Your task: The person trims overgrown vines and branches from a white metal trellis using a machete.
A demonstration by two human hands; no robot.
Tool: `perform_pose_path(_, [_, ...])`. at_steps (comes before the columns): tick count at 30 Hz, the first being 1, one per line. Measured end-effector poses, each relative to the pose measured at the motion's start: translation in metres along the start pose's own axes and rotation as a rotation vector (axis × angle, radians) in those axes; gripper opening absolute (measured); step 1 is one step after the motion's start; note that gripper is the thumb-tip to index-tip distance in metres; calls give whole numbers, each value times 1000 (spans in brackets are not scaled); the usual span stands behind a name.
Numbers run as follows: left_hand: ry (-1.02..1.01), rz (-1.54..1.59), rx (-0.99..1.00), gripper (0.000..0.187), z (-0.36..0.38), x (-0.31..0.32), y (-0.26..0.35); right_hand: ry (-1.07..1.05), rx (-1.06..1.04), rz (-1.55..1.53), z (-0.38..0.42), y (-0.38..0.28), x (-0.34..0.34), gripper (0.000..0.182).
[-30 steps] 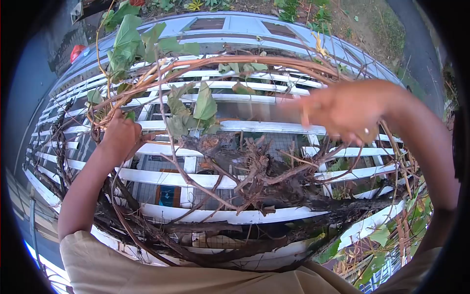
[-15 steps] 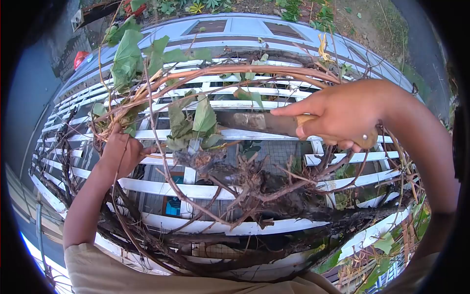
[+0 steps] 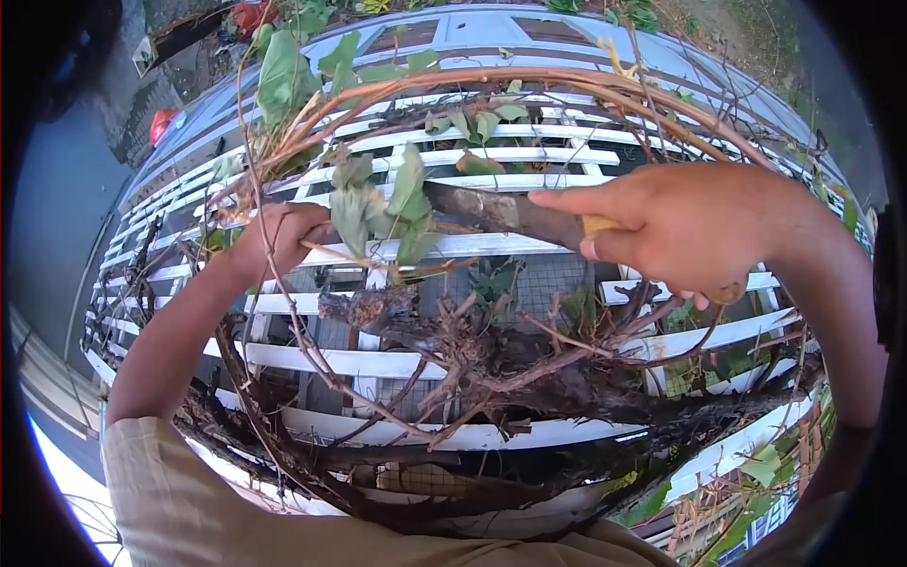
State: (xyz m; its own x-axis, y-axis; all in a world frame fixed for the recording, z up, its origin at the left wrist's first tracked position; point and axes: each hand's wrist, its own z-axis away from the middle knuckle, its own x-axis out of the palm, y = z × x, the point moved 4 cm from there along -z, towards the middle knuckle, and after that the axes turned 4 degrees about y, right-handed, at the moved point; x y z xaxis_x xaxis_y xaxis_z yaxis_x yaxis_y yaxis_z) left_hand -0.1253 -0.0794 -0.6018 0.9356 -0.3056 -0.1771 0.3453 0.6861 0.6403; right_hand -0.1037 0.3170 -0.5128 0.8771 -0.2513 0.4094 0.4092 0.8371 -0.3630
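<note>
My right hand (image 3: 685, 231) grips the pale wooden handle of a big knife (image 3: 501, 212), its worn dark blade pointing left across the white lattice fence (image 3: 312, 359). My left hand (image 3: 274, 241) is closed around a thin brown vine stem (image 3: 326, 253) just left of a cluster of green leaves (image 3: 392, 203). The blade tip lies behind those leaves, close to my left hand. Long orange-brown vine canes (image 3: 529, 80) arch over both hands. Below the blade sits a thick, gnarled dark vine trunk (image 3: 510, 364) tangled in the lattice.
Dry dead stems (image 3: 274, 444) weave through the lower slats. More green leaves (image 3: 283, 76) hang at the upper left. A red object (image 3: 165, 123) lies on the ground beyond the fence. Wire mesh (image 3: 539, 283) shows behind the slats.
My right hand came into focus holding the knife and the blade moved left into the leaves. My left hand rose and shifted right along the stem, pulling the vine up.
</note>
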Motion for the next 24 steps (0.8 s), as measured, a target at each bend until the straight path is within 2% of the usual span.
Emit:
perform_pose_path(2, [157,134,-80,16,-2,1,7,22,51,-45,1,-1,-3,56])
perform_pose_path(7, [295,348,-392,20,-10,25,25,146,50,-126,5,-6,-9,56])
perform_pose_path(10, [298,383,-433,23,-9,30,26,200,46,-152,3,0,-8,56])
perform_pose_path(11, [300,385,-429,23,-7,29,22,91,56,-128,2,2,-7,57])
perform_pose_path(14, [122,205,-131,14,12,25,8,-55,101,-122,2,3,-5,58])
perform_pose_path(15, [4,121,-110,13,15,26,4,-92,143,-146,3,3,-6,58])
perform_pose_path(16, [8,123,-112,13,20,27,4,-91,143,-141,6,1,-9,58])
perform_pose_path(18, [-13,95,-102,16,25,23,16,44,192,-355,13,-3,-21,59])
perform_pose_path(19, [-81,73,-120,5,25,21,18,80,209,-267,15,-5,-22,65])
perform_pose_path(20, [-72,73,-125,5,28,24,14,85,207,-257,14,-6,-19,65])
perform_pose_path(21, [-118,67,-66,13,32,33,9,-68,201,-181,10,-10,-8,65])
perform_pose_path(22, [-162,60,-4,24,36,38,8,-130,213,-121,11,-13,-7,65])
perform_pose_path(23, [-236,72,-81,47,37,34,19,-193,220,-60,13,-20,-7,66])
perform_pose_path(24, [-225,71,-79,47,35,35,18,-186,225,-54,16,-20,-14,66])
